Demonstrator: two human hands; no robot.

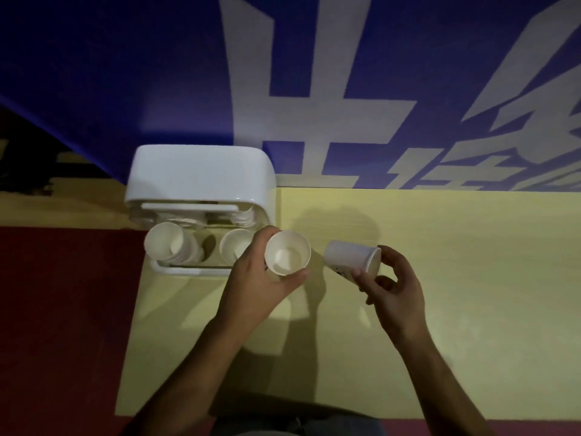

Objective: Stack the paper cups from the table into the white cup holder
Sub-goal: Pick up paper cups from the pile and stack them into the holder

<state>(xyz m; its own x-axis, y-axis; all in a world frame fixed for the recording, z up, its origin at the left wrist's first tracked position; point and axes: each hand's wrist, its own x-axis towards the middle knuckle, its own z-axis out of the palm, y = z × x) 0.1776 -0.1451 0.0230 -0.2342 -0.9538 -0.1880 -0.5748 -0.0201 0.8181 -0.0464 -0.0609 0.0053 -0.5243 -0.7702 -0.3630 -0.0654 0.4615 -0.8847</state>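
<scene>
Probably for nesting, the left hand (261, 278) grips an upright white paper cup (287, 257) by the white plastic cup holder (201, 174); the right hand (393, 287) pinches a tipped white paper cup (349, 258).

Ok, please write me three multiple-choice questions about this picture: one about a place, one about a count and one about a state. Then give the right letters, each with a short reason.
1. Where does the white cup holder stand, seen from the left hand?
A) to its left, farther away
B) to its right
C) under the table

2. How many paper cups do the two hands hold in all?
A) none
B) two
C) four

3. How does the right-hand cup, held by the right hand, lie?
A) upright, mouth up
B) tipped sideways
C) crushed flat

Answers:
1 A: the holder sits at the left end of the yellow table, beyond the left hand.
2 B: the left hand grips the upright cup, and the right hand holds the other.
3 B: its mouth faces right, toward the palm.
</scene>
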